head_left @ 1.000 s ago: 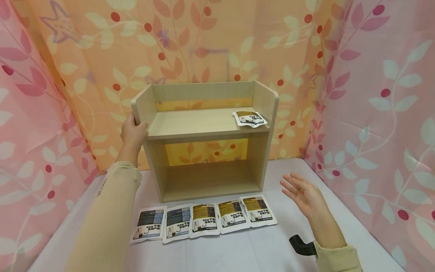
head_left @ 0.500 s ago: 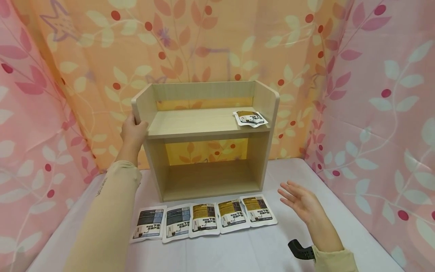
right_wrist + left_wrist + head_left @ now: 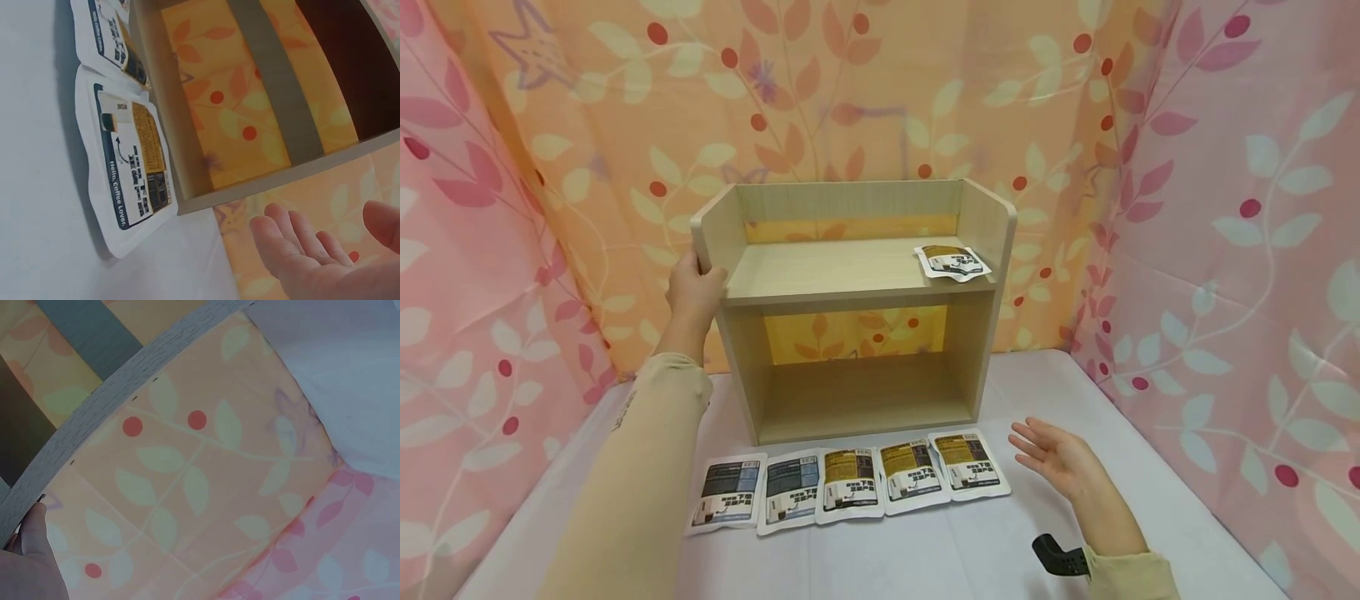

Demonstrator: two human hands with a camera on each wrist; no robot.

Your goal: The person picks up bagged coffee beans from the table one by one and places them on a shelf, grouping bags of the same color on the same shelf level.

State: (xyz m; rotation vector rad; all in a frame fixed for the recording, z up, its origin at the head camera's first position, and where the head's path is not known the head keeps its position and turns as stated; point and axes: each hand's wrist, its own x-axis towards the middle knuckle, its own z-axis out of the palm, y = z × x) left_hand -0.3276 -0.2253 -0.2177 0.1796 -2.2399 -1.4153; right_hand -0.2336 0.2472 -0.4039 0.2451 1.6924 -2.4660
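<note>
My left hand (image 3: 694, 287) grips the left side panel of a pale wooden two-tier shelf (image 3: 842, 293); in the left wrist view part of that hand (image 3: 31, 562) shows at the panel's edge. My right hand (image 3: 1060, 458) hovers to the right of the shelf, fingers extended and holding nothing. In the right wrist view its fingers (image 3: 294, 240) spread near the shelf's edge. One brown-and-white coffee pouch (image 3: 953, 262) lies on the upper tier at the right. Before the shelf lies a row of several pouches, the rightmost pouch (image 3: 970, 464) being nearest my right hand.
A white cloth (image 3: 880, 554) covers the table. Patterned curtains stand close on three sides: an orange curtain (image 3: 850, 83) behind, a pink curtain (image 3: 1247, 250) at right and another pink curtain (image 3: 467, 292) at left. A black strap piece (image 3: 1060, 556) sits at my right cuff.
My right hand has dropped slightly and drifted a little toward the left, nearer the rightmost pouch. The left hand, shelf and pouches have stayed put.
</note>
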